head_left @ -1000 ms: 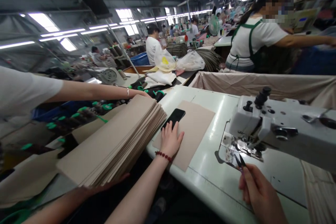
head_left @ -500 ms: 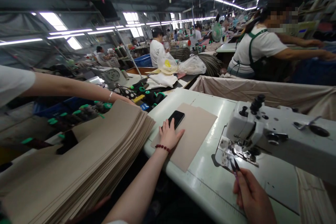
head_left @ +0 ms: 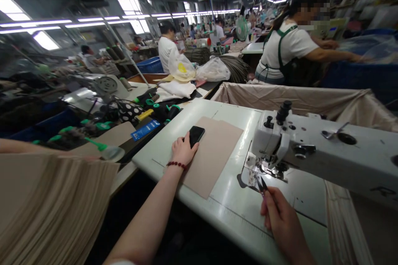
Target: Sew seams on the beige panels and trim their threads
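Observation:
My left hand, with a dark red bead bracelet at its wrist, has its fingers and thumb around the near end of a black smartphone. The phone is over a beige fabric panel that lies flat on the pale green sewing table. In my right hand is a pair of small thread snips, blades pointing up and away, close to the needle area of the white sewing machine. The palm hides the snips' handles.
At left, a co-worker's arm is at a thick stack of beige panels. Thread cones, a blue packet and an oil bottle lie beyond. A cloth-lined bin stands behind the machine; another person works past it.
The co-worker's stack of panels has moved left and down, uncovering the oil bottle and blue packet. My left fingers have drawn in around the phone. The view has turned slightly right.

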Available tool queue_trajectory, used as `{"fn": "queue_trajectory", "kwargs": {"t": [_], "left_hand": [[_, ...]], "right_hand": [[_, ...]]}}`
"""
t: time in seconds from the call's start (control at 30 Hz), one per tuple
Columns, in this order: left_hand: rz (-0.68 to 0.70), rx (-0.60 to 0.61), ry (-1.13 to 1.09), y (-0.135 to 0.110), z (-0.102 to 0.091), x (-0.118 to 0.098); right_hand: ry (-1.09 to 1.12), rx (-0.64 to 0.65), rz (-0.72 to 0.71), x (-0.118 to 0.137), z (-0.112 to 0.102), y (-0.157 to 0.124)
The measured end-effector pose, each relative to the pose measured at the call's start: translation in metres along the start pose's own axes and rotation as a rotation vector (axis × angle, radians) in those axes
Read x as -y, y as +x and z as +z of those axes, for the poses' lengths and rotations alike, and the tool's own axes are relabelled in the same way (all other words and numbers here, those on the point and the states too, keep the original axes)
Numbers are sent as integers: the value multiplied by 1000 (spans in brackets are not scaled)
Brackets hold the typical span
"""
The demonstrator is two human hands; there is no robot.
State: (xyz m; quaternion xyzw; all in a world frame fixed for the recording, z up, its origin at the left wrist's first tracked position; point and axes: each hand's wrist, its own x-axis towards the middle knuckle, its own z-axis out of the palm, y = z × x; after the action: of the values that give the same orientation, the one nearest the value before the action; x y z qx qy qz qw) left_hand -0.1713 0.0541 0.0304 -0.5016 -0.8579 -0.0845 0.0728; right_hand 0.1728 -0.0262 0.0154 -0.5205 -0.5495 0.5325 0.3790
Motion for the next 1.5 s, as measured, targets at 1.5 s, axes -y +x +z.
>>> {"fn": "queue_trajectory", "kwargs": {"t": [1.5], "left_hand": [[501,585,-645,-15,-153,16]], "right_hand": [[-389,62,-393,91,46,2]]}}
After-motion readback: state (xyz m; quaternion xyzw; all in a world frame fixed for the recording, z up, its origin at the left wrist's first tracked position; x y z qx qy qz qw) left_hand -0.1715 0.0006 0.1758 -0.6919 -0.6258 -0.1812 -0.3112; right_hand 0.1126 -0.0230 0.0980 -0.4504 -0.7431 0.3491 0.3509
